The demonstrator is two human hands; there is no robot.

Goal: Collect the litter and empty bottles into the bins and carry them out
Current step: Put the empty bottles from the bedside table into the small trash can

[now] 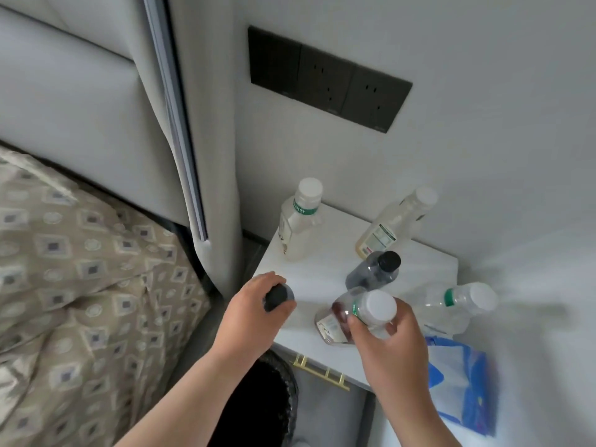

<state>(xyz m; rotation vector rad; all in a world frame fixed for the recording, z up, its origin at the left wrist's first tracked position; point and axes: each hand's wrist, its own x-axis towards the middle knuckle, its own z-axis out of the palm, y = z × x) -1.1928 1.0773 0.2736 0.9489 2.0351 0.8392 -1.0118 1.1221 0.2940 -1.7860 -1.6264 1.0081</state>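
At lower centre of the frame the left hand (254, 309) has its fingers curled around a dark-capped bottle (278, 296) at the white counter's (309, 272) left edge above the black bin (258, 404), while the right hand (392, 346) fingers clasp a white-capped bottle (361, 316) on the counter's front edge, four more bottles standing behind.

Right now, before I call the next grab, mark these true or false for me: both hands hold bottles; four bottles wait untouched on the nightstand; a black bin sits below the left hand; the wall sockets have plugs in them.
1. Both hands hold bottles. True: left hand grips a dark-capped bottle, right hand a white-capped bottle.
2. Four bottles wait untouched on the nightstand. True.
3. A black bin sits below the left hand. True.
4. The wall sockets have plugs in them. False: nothing is plugged in.
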